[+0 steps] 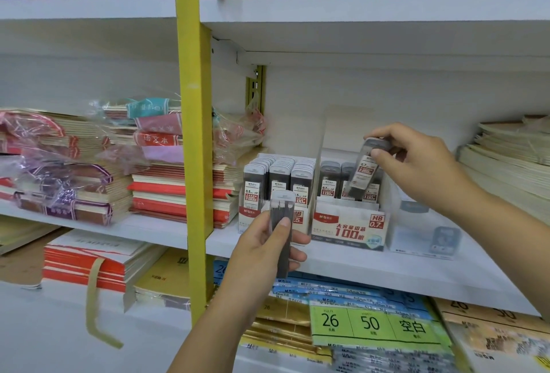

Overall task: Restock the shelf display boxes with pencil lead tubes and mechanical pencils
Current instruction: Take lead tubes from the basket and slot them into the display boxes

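Note:
Two white display boxes stand side by side on the middle shelf. The left 0.5 box is packed with rows of dark lead tubes. The right 0.7 box holds only a few tubes. My right hand grips one lead tube by its cap, tilted, its lower end inside the 0.7 box. My left hand holds several lead tubes upright in front of the 0.5 box.
A clear plastic box sits right of the 0.7 box. Stacked notebooks fill the shelf to the left of a yellow upright. More notebooks pile at the far right. Paper packs lie on the shelf below.

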